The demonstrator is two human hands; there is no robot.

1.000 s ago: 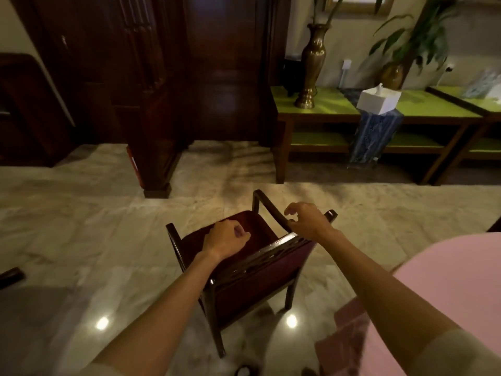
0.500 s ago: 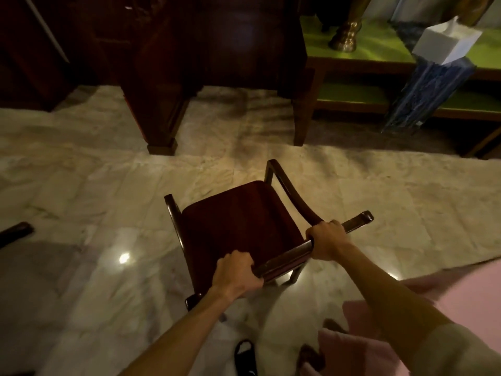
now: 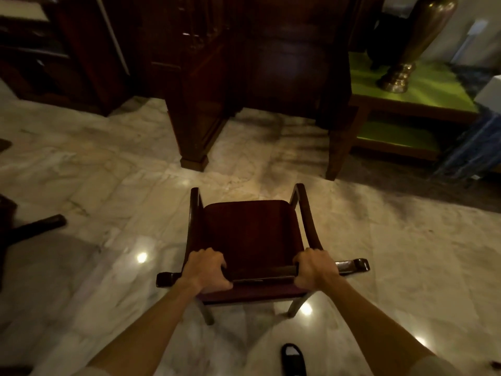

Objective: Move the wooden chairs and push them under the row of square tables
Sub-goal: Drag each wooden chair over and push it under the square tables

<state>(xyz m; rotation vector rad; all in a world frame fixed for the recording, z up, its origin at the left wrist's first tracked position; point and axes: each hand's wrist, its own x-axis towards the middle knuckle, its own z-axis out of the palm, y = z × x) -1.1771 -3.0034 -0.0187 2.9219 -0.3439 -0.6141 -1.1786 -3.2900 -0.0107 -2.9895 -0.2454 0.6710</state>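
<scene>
Both hands are on one chair (image 3: 249, 234), which stands out on the marble floor (image 3: 108, 185). The left hand (image 3: 206, 270) and right hand (image 3: 315, 270) each wrap their fingers round the top rail (image 3: 264, 275) of the chair back, one near each end, so the grip is closed on the wood. The seat faces away from the person, toward a dark wooden cabinet (image 3: 195, 104) and a green-topped desk (image 3: 423, 88) that carries a brass vase (image 3: 417, 42).

As for progress, this chair is in hand but parked nowhere: it is well apart from any desk and has bare floor on every side. No row of square tables is plainly in view; the green-topped desk at the right may be the end of it, but the frame cuts it off and the picture is dim, so I cannot tell. I judge the task to be at an early or middle stage, with this chair yet to be carried or slid to the row and pushed under. A dark chair leg (image 3: 38, 226) at the left edge suggests at least one more chair waits.
</scene>
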